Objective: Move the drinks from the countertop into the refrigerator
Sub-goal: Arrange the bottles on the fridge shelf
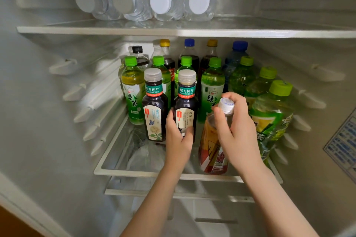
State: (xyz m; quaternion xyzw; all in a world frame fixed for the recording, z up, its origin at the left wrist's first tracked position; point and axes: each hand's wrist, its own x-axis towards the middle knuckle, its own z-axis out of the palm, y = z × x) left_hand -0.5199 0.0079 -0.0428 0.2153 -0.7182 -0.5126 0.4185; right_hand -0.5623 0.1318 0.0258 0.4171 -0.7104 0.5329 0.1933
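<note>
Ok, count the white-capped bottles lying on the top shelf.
4 water bottles, side by side, caps facing out: far left, centre-left, centre-right, far right. Others may lie hidden behind them.

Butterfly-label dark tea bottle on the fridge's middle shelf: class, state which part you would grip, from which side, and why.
Probably wrap the butterfly-label bottle round its straight labelled body, coming from the front-left. It stands upright at the row's front; green tea bottles crowd behind, and the left hand holds the matching dark bottle on its right.
</note>
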